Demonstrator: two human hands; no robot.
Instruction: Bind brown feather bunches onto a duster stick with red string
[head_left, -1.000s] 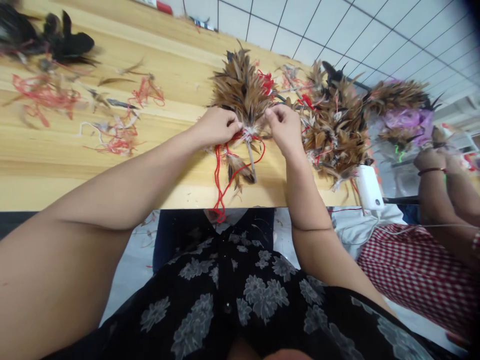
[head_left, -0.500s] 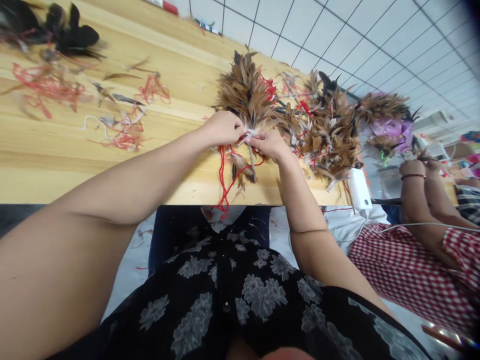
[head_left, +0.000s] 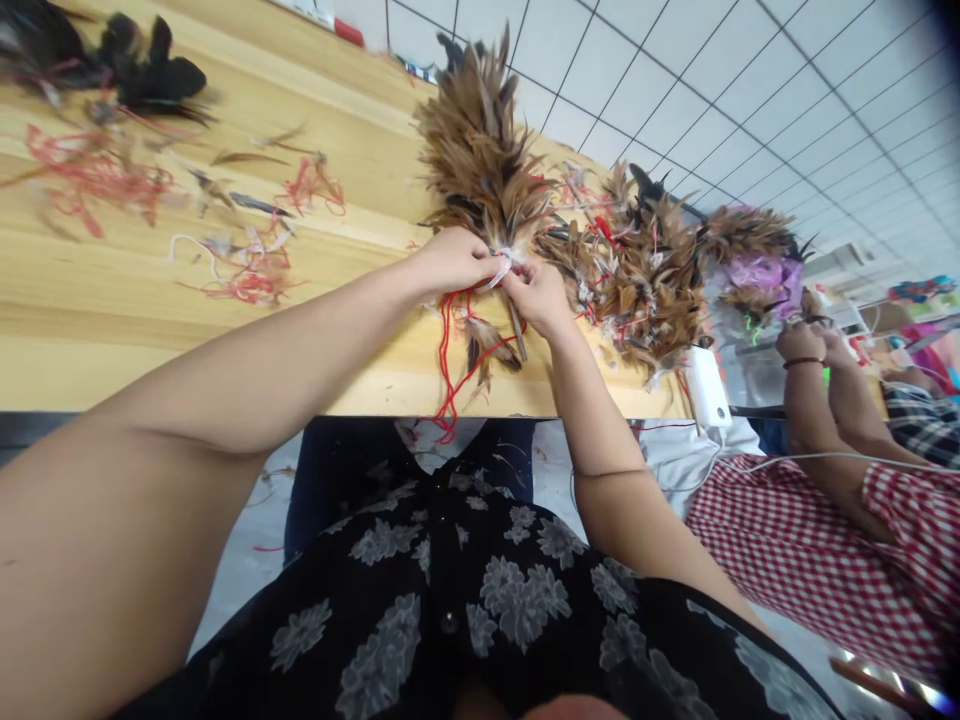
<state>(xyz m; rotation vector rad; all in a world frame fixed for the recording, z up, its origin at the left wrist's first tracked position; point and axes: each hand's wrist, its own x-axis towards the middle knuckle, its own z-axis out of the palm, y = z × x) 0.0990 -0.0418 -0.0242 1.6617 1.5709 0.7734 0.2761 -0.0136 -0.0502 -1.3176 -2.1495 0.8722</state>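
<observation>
Pinching white string (head_left: 500, 273)
Left hand (head_left: 457, 260) and right hand (head_left: 541, 300), nearly closed, hold it by feathers (head_left: 480, 140); purple plastic (head_left: 763, 282) lies right.

Feather bundle (head_left: 480, 140) reaches higher, top now overlapping tiles (head_left: 585, 75); right fingers (head_left: 517, 284) moved in beside left fingers (head_left: 489, 267).
</observation>
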